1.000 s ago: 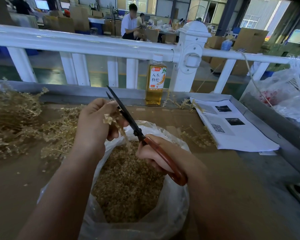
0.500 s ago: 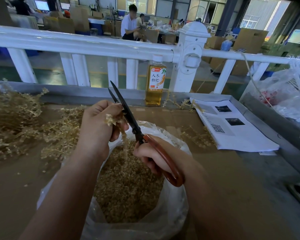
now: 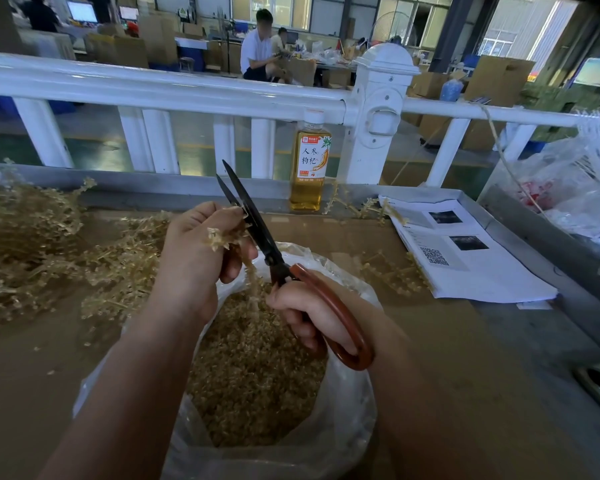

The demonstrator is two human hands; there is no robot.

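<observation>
Here the left hand (image 3: 194, 258) has its fingers (image 3: 231, 268) curled round a dried sprig (image 3: 219, 239), holding it just above the open mouth of the plastic bag (image 3: 352, 427); the right hand (image 3: 312, 313) is clenched through the red-brown loops of the scissors (image 3: 257, 233), whose black blades stand slightly parted and point up and away, passing right beside the left thumb and fingertips. The likeliest mishap, as I judge it, is a nicked finger; the blades lie so close to the holding fingers that a cut taken too near the grip would catch skin rather than stem. A second risk is spill; a snip made off-centre could drop pieces past the rim onto the brown tabletop (image 3: 465, 368) instead of the heap of cuttings (image 3: 253, 375). The sprig sits inside the left fist, its pale tuft showing between the fingers, just left of the blades; a strand hangs down toward the bag. Further out, a pile of uncut sprigs (image 3: 32, 244) lies to the left; a bottle of amber drink (image 3: 310, 164) stands by the white railing (image 3: 187, 91); printed sheets (image 3: 465, 258) lie to the right.
</observation>
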